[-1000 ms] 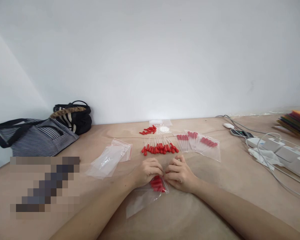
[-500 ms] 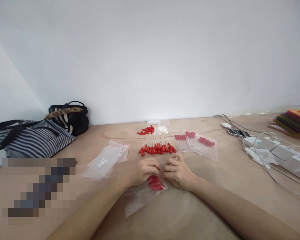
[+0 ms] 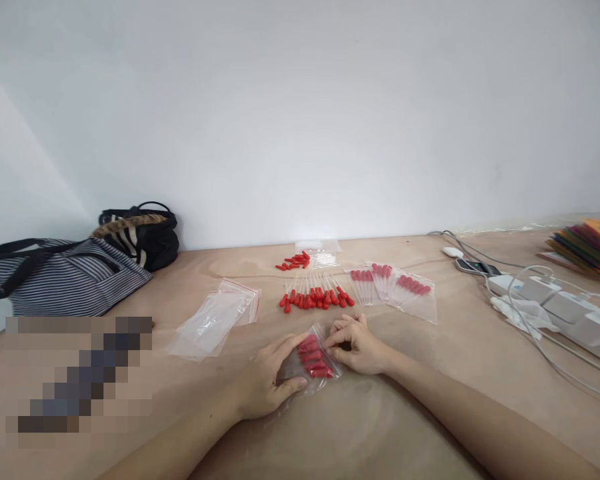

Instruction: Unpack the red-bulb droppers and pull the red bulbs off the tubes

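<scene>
On the table lies a clear zip-lock bag (image 3: 316, 357) with several red-bulbed droppers inside. My left hand (image 3: 267, 380) rests on its left side, fingers stretched out and thumb spread apart. With bent fingers, my right hand (image 3: 355, 343) pinches the right edge of the bag. Beyond the hands is a fanned row of loose droppers (image 3: 316, 298), bulbs toward me. Filled dropper bags (image 3: 414, 287) overlap to its right. To the left lies a pile of flat clear zip-lock bags (image 3: 215, 320) with red seal lines.
Loose red rubber bulbs (image 3: 294, 261) and clear tubes (image 3: 324, 259) lie near the wall. A striped bag (image 3: 70, 277) and a black bag (image 3: 155, 237) stand at left. Power strip plugs (image 3: 570, 307), cables, a phone-like device (image 3: 477, 267) and coloured sheets (image 3: 585, 247) occupy the right.
My left hand has moved down and left and spread its fingers, uncovering the red bulbs. The bag has turned and shifted up slightly. My right hand stays at the bag's right edge.
</scene>
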### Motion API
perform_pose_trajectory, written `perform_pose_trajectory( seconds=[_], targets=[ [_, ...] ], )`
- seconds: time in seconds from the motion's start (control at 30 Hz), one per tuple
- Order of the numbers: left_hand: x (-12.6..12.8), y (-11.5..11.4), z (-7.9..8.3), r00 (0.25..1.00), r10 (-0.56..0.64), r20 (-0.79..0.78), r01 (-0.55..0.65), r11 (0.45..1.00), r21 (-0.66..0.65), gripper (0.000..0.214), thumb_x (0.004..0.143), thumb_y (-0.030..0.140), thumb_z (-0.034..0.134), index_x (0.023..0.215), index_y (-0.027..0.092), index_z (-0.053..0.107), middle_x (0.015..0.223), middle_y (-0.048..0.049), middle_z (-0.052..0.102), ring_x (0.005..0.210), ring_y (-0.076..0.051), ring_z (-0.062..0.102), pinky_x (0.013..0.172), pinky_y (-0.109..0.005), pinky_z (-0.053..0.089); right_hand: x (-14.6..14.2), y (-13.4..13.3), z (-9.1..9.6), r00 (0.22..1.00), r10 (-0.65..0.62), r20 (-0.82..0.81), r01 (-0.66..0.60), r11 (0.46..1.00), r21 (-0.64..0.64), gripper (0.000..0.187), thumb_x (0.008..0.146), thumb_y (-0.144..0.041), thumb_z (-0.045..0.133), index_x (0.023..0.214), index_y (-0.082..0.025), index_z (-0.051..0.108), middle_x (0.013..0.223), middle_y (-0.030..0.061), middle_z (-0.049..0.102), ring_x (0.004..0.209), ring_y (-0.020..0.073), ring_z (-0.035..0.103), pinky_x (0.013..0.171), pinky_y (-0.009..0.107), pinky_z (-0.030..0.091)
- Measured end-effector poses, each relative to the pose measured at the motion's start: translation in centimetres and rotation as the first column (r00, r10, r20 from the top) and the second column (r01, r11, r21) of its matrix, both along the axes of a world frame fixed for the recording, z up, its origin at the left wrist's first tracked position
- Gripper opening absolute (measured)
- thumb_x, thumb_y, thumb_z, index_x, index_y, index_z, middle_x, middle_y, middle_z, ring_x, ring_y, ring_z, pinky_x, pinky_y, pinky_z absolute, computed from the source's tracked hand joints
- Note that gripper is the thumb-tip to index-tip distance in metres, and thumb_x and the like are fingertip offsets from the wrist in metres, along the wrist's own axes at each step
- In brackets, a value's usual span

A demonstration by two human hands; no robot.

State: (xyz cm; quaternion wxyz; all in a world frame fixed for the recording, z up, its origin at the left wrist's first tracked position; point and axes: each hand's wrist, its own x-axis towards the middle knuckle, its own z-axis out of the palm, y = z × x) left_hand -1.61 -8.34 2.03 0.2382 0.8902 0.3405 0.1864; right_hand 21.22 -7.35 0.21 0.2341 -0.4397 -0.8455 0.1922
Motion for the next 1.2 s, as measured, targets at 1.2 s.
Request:
perform_pose_trajectory(
  seconds=[1.2],
  targets=[
    [0.1, 0.1, -0.8, 0.999, 0.023, 0.049, -0.027, 0.997, 0.077, 0.037, 0.083, 0.024, 0.049, 0.119, 0.024, 0.043, 0.118, -0.0055, 0.052, 0.106, -0.019, 0.052, 0.091, -0.032, 0.041, -0.5, -1.8, 1.4, 0.993, 0.099, -0.062, -0.103, 0.992, -0.066, 0.044, 0.064, -0.021, 0.063, 0.106, -0.021, 0.052, 0.087, 0.0013, 0.06, 0.081, 0.0164, 0.052, 0.08, 0.033, 0.033]
  ],
)
